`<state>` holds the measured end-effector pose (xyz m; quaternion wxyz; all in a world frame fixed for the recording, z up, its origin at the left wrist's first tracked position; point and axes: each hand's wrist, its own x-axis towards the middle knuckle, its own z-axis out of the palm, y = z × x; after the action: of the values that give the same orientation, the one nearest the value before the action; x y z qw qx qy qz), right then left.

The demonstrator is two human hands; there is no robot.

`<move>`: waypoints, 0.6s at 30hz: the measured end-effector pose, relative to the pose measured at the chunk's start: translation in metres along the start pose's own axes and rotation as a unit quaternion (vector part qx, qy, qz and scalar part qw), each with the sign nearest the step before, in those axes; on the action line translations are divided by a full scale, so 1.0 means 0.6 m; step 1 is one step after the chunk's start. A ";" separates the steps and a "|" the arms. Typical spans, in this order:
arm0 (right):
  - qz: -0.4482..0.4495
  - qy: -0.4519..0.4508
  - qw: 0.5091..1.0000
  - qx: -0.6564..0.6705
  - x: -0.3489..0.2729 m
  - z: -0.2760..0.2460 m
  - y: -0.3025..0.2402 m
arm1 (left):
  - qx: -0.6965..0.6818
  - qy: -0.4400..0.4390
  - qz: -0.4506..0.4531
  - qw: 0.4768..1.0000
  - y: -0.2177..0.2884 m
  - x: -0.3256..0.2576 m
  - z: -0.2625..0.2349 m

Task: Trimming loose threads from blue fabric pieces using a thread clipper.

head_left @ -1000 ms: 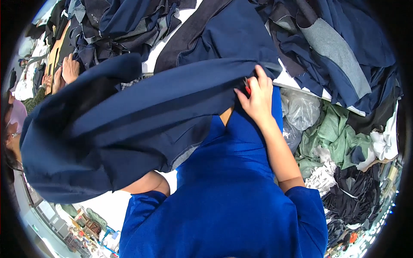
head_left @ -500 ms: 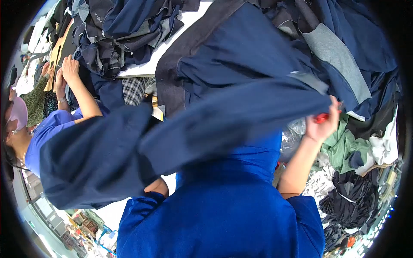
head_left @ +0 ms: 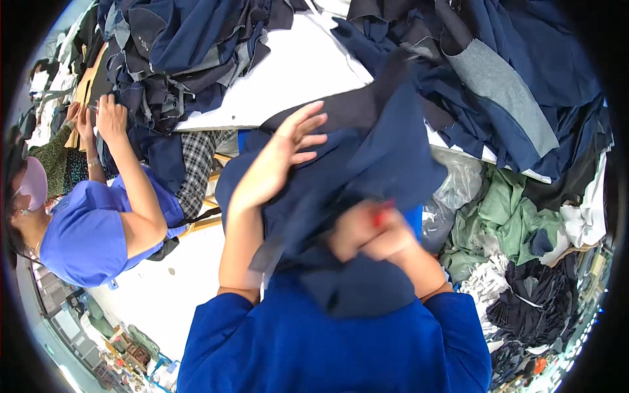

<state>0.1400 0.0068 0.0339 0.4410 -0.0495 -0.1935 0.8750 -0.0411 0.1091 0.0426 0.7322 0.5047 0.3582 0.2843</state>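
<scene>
A navy garment [head_left: 406, 157] with a dark, near-black band [head_left: 354, 108] hangs bunched in front of my body and partly over my lap. My left hand [head_left: 285, 154] is raised over its left side, palm turned inward and fingers spread, gripping nothing. Lower down, my right hand [head_left: 377, 232] is closed in the cloth and smeared by motion. A small red tool [head_left: 383, 213], its kind blurred, shows in that hand. A loose end of the fabric [head_left: 268, 259] swings by my left forearm.
Piles of navy and grey cloth pieces [head_left: 190, 46] [head_left: 504, 85] lie on the white table [head_left: 288, 65]. At left a person in a purple top [head_left: 92, 223] works with both hands. Clear plastic [head_left: 452, 190] and green fabric [head_left: 504, 209] lie at right, above black bundles [head_left: 531, 295].
The navy garment, stretched out sideways before, is gathered in front of me. My right hand has come inward and down; my left hand has come out from behind the cloth, open.
</scene>
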 end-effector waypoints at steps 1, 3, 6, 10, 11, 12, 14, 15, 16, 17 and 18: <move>0.150 -0.048 0.973 -0.169 0.021 0.016 -0.002 | 0.103 -0.003 0.065 0.993 -0.023 0.013 0.006; 0.138 -0.163 0.878 -0.429 0.036 0.023 -0.012 | 0.321 -0.013 0.133 0.937 -0.107 0.030 0.002; 0.010 -0.041 0.744 -0.667 0.019 0.013 -0.047 | 0.572 -0.098 0.095 0.809 -0.233 0.001 0.024; -0.210 0.293 0.551 -0.752 0.041 -0.080 -0.107 | -0.043 0.031 -0.074 0.996 -0.261 -0.014 0.070; -0.218 0.332 0.390 -0.830 0.045 -0.107 -0.116 | 0.162 -0.088 -0.004 0.983 -0.242 -0.018 0.052; -0.223 0.354 0.365 -0.832 0.055 -0.140 -0.111 | 0.163 -0.078 0.001 0.984 -0.337 -0.025 0.027; -0.213 0.387 0.368 -0.818 0.047 -0.203 -0.095 | -0.005 -0.051 -0.056 0.997 -0.501 -0.082 -0.112; -0.151 0.431 0.453 -0.766 0.026 -0.217 -0.085 | -0.011 -0.066 -0.058 0.996 -0.348 -0.051 -0.051; -0.107 0.450 0.475 -0.749 0.010 -0.207 -0.081 | 0.161 -0.064 0.067 0.983 -0.154 -0.008 0.001; -0.152 0.463 0.506 -0.712 0.012 -0.189 -0.056 | 0.300 -0.091 0.096 0.945 -0.129 0.001 -0.028; -0.199 0.449 0.575 -0.654 0.004 -0.167 -0.037 | 0.251 -0.033 0.045 0.966 -0.122 0.004 -0.048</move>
<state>0.1812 0.0501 -0.0493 0.4823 -0.6713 -0.4957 0.2666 -0.0592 0.1020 -0.0339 0.5803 0.6967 0.3709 0.2009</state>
